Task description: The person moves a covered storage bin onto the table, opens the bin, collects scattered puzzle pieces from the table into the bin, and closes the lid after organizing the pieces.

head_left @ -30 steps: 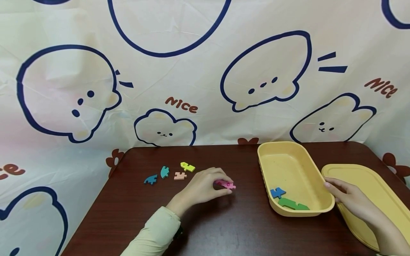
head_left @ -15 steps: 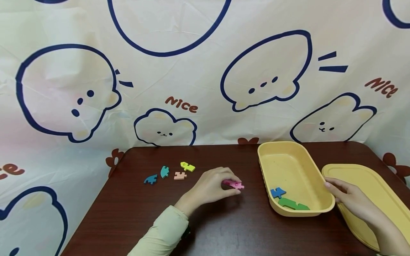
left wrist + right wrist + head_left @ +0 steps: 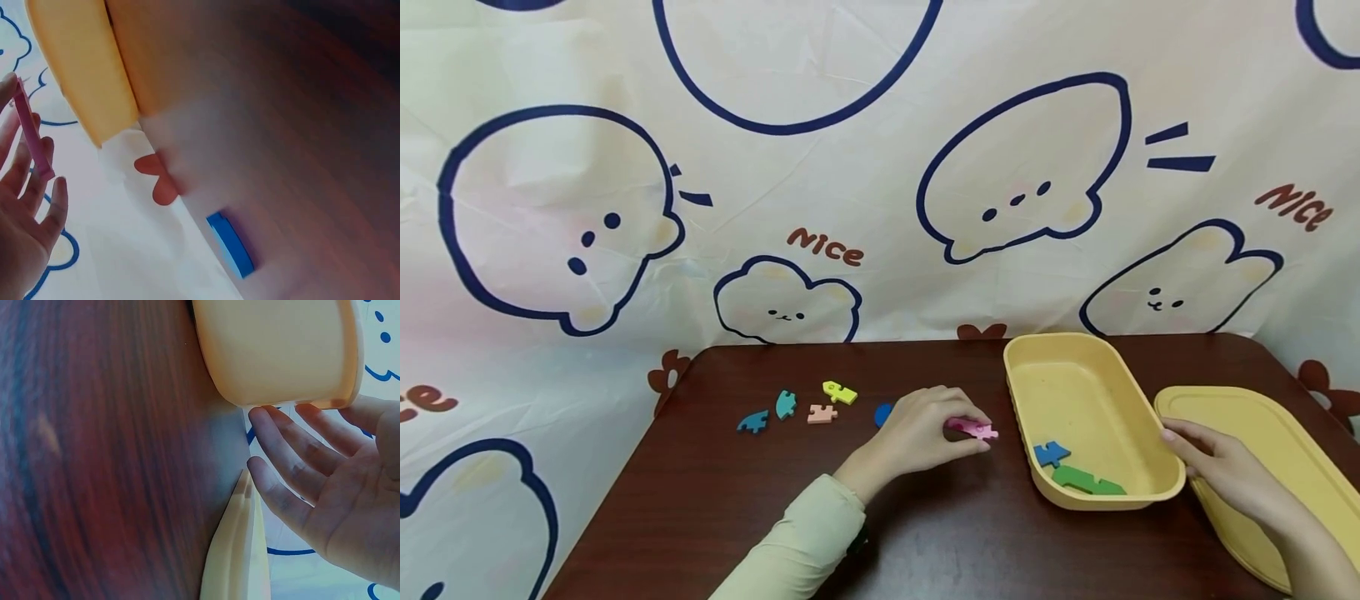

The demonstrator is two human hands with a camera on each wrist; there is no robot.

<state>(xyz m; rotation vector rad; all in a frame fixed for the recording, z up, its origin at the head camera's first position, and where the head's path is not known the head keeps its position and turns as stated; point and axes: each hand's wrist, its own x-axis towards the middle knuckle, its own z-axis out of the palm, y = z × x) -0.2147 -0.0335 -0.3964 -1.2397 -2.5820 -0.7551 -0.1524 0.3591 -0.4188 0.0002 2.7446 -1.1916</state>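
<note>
My left hand (image 3: pixel 917 435) pinches a pink puzzle piece (image 3: pixel 973 428) between thumb and fingers, over the table just left of a yellow plastic container (image 3: pixel 1086 408). In the left wrist view the pink piece (image 3: pixel 34 134) appears edge-on, held up off the table. My right hand (image 3: pixel 1228 471) grips the container's right side, thumb at the rim and fingers against the outer wall, as the right wrist view also shows. Inside the container, at its near end, lie a blue puzzle piece (image 3: pixel 1051 453) and a green piece (image 3: pixel 1086 481).
Several loose pieces lie at the table's left: dark blue (image 3: pixel 752 421), teal (image 3: pixel 786 404), peach (image 3: pixel 822 413) and yellow-green (image 3: pixel 839 392). A blue piece (image 3: pixel 883 413) shows partly behind my left hand. A yellow lid (image 3: pixel 1262 442) lies under my right forearm.
My left hand has moved right with the pink puzzle piece, nearer the container, uncovering part of a blue piece behind it. The right hand and container have stayed in place.
</note>
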